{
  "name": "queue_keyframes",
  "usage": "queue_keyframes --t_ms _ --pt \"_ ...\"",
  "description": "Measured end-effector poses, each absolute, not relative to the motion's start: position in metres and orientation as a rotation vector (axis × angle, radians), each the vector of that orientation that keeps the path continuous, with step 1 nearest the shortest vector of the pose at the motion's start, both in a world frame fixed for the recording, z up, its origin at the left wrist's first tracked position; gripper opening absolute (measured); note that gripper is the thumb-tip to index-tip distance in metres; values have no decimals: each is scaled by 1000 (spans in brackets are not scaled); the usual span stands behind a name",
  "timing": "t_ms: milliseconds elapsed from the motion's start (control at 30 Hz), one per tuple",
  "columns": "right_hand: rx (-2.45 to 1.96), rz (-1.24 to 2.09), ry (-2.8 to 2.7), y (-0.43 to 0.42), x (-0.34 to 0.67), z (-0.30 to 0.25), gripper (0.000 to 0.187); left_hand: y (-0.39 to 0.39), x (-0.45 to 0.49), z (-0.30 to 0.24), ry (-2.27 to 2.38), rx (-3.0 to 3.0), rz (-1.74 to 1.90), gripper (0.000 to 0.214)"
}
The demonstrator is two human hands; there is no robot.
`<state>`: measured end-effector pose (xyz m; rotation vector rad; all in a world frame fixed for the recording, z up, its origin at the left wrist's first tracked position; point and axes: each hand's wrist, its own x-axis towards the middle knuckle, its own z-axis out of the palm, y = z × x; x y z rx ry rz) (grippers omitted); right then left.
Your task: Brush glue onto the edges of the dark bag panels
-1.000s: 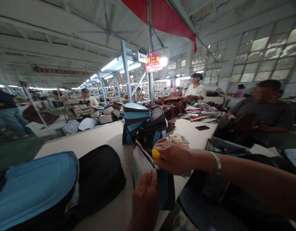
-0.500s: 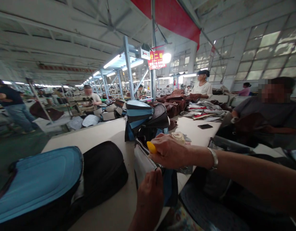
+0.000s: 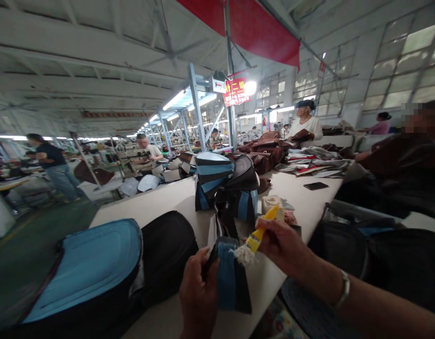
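Observation:
My right hand grips a yellow-handled brush with ragged, whitish bristles. The bristles hang beside a blue-and-black fabric bag piece, close to its top; whether they touch it I cannot tell. My left hand is closed on the near left edge of that piece, thumb and fingers pinching it. Behind it stand more blue-and-black bag pieces, stacked on the table. To the left lie a large blue bag panel and a black panel.
The pale table runs away from me. A phone lies near its right edge, and a roll of cream material sits behind the brush. Brown leather bags pile up at the back. A co-worker stands beyond; another sits at right.
My right hand has drawn back to the right, and the brush now shows its bristles. The piece has turned from its grey side to its blue side. My view has swung slightly left.

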<state>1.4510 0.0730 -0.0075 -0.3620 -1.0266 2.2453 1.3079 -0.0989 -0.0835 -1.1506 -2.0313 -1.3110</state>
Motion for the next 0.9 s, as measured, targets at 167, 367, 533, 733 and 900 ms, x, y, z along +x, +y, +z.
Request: queue_keyframes --t_ms 167,367,533,733,900 --pt "-299 2574 -537 26 1430 -42 20 -123 1310 -105 -1822 -1003 -946 8" --pt "-302 2679 -412 -9 1410 -35 22 -137 1335 -130 -2001 -1019 -826 60" --pt "-218 2622 -533 -5 1414 -10 22 -130 1326 -108 -2073 -944 -1209 28" --pt "-241 1990 -1025 29 1431 26 24 -136 1327 -45 -2278 -1000 -1860 30" --pt "169 1300 -1537 26 1434 41 7 -134 1330 -27 -2317 -1017 -1960 32"
